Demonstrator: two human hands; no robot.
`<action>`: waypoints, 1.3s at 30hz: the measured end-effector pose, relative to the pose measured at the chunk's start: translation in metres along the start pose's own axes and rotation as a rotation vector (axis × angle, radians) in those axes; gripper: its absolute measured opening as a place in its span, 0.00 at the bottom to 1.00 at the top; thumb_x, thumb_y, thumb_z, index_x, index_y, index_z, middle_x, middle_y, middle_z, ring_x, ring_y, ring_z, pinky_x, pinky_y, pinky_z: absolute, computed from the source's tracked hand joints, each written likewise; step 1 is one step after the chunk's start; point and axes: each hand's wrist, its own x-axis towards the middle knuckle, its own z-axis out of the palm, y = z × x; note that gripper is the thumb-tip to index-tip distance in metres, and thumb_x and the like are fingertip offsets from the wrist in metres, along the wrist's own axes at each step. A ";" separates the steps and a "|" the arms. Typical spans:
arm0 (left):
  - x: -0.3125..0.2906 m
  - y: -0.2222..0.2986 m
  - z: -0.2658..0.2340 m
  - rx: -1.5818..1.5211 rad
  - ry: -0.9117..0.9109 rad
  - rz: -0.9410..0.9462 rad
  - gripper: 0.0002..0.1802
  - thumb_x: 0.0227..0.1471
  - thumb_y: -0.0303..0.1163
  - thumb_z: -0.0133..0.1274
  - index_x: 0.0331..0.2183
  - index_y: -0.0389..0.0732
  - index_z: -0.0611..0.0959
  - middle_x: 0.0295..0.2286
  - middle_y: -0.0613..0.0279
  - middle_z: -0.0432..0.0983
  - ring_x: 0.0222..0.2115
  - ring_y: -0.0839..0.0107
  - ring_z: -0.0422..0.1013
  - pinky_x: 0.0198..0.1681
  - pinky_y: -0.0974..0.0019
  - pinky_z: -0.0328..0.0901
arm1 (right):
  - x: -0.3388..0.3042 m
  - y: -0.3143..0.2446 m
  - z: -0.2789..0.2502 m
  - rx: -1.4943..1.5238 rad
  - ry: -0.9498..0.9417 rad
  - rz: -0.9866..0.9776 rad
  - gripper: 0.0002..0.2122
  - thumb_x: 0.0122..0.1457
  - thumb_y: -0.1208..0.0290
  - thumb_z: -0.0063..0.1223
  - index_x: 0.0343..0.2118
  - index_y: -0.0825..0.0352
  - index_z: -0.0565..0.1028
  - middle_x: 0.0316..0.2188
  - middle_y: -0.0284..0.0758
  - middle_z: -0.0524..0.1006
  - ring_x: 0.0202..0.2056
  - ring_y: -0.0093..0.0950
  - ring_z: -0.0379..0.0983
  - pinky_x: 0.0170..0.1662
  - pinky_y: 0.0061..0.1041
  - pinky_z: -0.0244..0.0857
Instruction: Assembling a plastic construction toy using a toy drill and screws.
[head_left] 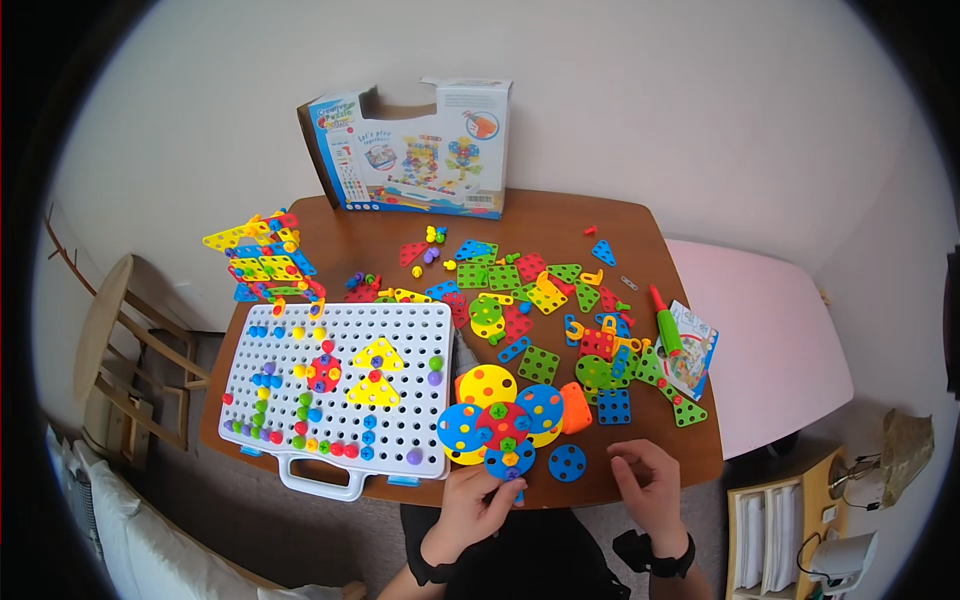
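Observation:
My left hand [474,508] is closed on the lower end of a toy flower [502,424] at the table's front edge. The flower is made of round perforated discs, with a red middle and blue and yellow petals, joined by coloured screws. To its right a loose blue disc [567,463] lies flat. My right hand [650,484] is just right of that disc, fingers bent and apart, with nothing visible in them. Behind the flower's right petal an orange plastic piece [576,408] is partly hidden.
A white pegboard case [400,318] with coloured screws lies at left; a built plate figure [265,262] stands behind it. Loose green plates [540,364], a toy screwdriver [667,330] and a leaflet [700,345] cover the right. A cardboard box [420,150] stands at the back.

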 end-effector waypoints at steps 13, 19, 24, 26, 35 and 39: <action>0.005 0.005 -0.001 0.128 -0.018 0.020 0.08 0.45 0.29 0.53 0.19 0.37 0.77 0.13 0.62 0.72 0.16 0.68 0.70 0.18 0.71 0.62 | 0.009 -0.002 0.023 -0.439 -0.230 -0.371 0.09 0.40 0.72 0.58 0.28 0.61 0.76 0.17 0.30 0.67 0.16 0.25 0.65 0.18 0.20 0.59; 0.003 0.003 -0.001 0.123 -0.042 0.046 0.09 0.46 0.32 0.53 0.20 0.38 0.78 0.15 0.63 0.72 0.17 0.66 0.70 0.20 0.70 0.64 | 0.009 0.006 0.021 -0.355 -0.162 -0.297 0.10 0.39 0.71 0.59 0.28 0.60 0.77 0.17 0.31 0.67 0.16 0.26 0.66 0.18 0.20 0.60; 0.004 0.000 0.000 0.156 -0.032 0.064 0.09 0.46 0.33 0.53 0.20 0.38 0.78 0.15 0.62 0.73 0.17 0.65 0.70 0.20 0.69 0.64 | 0.013 -0.001 0.025 -0.439 -0.205 -0.373 0.12 0.37 0.70 0.61 0.29 0.61 0.77 0.17 0.31 0.67 0.17 0.25 0.66 0.19 0.20 0.60; 0.005 0.000 -0.002 0.177 -0.055 0.062 0.09 0.45 0.33 0.54 0.20 0.39 0.78 0.14 0.62 0.72 0.17 0.65 0.70 0.20 0.69 0.64 | 0.014 -0.002 0.027 -0.474 -0.203 -0.370 0.13 0.35 0.71 0.61 0.29 0.62 0.77 0.17 0.32 0.67 0.18 0.25 0.67 0.19 0.20 0.60; 0.007 -0.005 -0.002 0.187 -0.066 0.115 0.08 0.43 0.33 0.55 0.21 0.39 0.78 0.15 0.61 0.72 0.16 0.64 0.70 0.19 0.67 0.64 | 0.015 0.000 0.030 -0.522 -0.151 -0.309 0.12 0.38 0.69 0.61 0.28 0.63 0.75 0.17 0.30 0.65 0.17 0.25 0.66 0.18 0.21 0.59; 0.002 -0.003 -0.004 0.234 -0.130 0.066 0.06 0.42 0.30 0.55 0.26 0.38 0.80 0.21 0.61 0.75 0.22 0.66 0.73 0.26 0.70 0.66 | 0.012 0.005 0.032 -0.522 -0.099 -0.276 0.11 0.39 0.71 0.60 0.28 0.64 0.75 0.16 0.31 0.65 0.16 0.27 0.65 0.18 0.23 0.59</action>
